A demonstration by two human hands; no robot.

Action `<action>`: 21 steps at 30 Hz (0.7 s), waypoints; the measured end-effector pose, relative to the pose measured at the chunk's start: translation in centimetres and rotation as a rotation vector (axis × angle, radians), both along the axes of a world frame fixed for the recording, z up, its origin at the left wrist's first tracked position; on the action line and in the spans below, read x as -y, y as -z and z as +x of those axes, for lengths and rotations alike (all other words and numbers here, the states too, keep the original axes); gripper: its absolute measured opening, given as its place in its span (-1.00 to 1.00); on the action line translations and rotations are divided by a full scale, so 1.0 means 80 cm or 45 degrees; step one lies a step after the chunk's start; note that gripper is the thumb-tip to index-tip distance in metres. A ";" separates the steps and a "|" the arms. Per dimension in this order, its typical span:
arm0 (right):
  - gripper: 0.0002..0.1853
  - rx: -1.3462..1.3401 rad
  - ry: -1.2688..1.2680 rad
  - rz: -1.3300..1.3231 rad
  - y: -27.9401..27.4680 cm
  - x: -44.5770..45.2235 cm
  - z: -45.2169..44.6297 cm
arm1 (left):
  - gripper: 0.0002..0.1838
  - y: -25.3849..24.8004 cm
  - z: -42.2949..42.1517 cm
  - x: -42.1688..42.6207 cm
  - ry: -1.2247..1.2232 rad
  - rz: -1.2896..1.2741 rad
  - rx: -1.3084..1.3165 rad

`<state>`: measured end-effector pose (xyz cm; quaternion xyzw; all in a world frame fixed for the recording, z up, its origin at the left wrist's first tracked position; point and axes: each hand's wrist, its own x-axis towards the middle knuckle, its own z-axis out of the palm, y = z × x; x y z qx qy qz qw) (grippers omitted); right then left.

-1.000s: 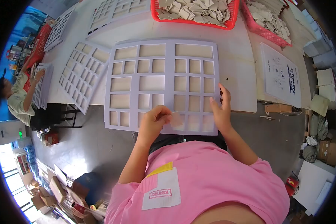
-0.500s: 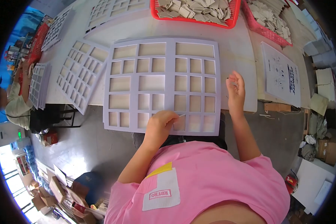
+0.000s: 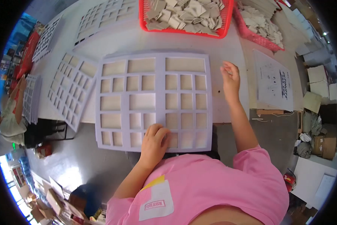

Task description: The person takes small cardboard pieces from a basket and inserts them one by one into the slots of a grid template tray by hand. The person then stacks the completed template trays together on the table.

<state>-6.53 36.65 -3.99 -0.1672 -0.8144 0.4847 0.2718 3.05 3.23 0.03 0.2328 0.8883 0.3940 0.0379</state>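
Observation:
A pale lavender multi-opening frame board (image 3: 160, 101) lies in front of me on another board, overhanging the table's near edge. Beige backing shows in its rectangular openings. My left hand (image 3: 154, 144) rests on its lower middle, fingers bent and a little apart. No piece shows in that hand, though its fingertips are partly hidden. Off the board's right side, my right hand (image 3: 231, 78) hovers over the table (image 3: 232, 108), loosely curled with thumb and fingers apart and nothing visible in it.
A red basket (image 3: 224, 33) of grey card pieces stands at the back, beside a pink basket (image 3: 247, 34) of similar pieces. More frame boards (image 3: 71, 90) lie to the left. A printed sheet (image 3: 272, 80) is at right. Another person's arm (image 3: 16, 92) shows at far left.
The thin piece pinched in my left hand is no longer visible, and those fingers now lie on the board. The camera view has shifted, so the table scene sits lower and further left.

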 end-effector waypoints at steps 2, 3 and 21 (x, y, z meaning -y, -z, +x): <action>-0.73 -0.045 0.017 0.117 0.001 -0.014 -0.038 | -0.74 -0.004 -0.004 -0.001 0.020 -0.025 0.013; -0.72 -0.071 0.006 0.189 -0.003 -0.021 -0.061 | -0.73 -0.005 -0.005 0.000 0.023 -0.042 0.019; -0.60 0.382 0.271 1.016 -0.018 -0.067 -0.281 | -0.79 -0.011 -0.020 0.007 0.088 0.018 0.062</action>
